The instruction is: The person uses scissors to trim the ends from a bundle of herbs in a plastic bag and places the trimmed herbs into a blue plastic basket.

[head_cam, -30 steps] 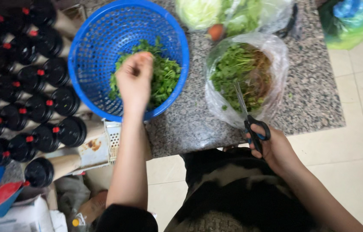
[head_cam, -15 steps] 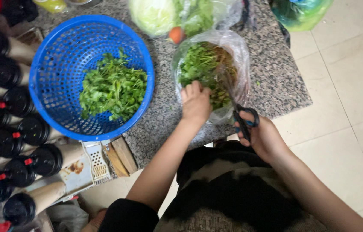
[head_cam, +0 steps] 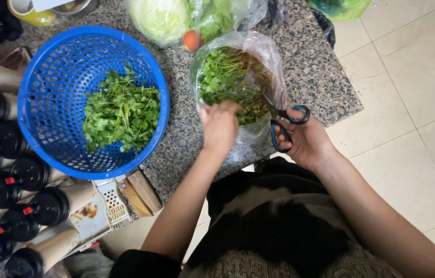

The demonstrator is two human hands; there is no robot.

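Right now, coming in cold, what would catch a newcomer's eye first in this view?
The big round blue plastic colander on the left of the speckled granite counter, with a heap of cut green herbs inside. Right of it, the left hand reaches into a clear plastic bag of leafy herb stalks, while the right hand holds black-and-blue scissors at the bag's edge.

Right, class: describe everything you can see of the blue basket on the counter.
The blue basket is round, looks like plastic, and is perforated with small holes over its wall and floor. It sits upright on the speckled stone counter, left of the clear bag of herbs. A loose heap of cut green leaves lies inside. Neither hand touches it.
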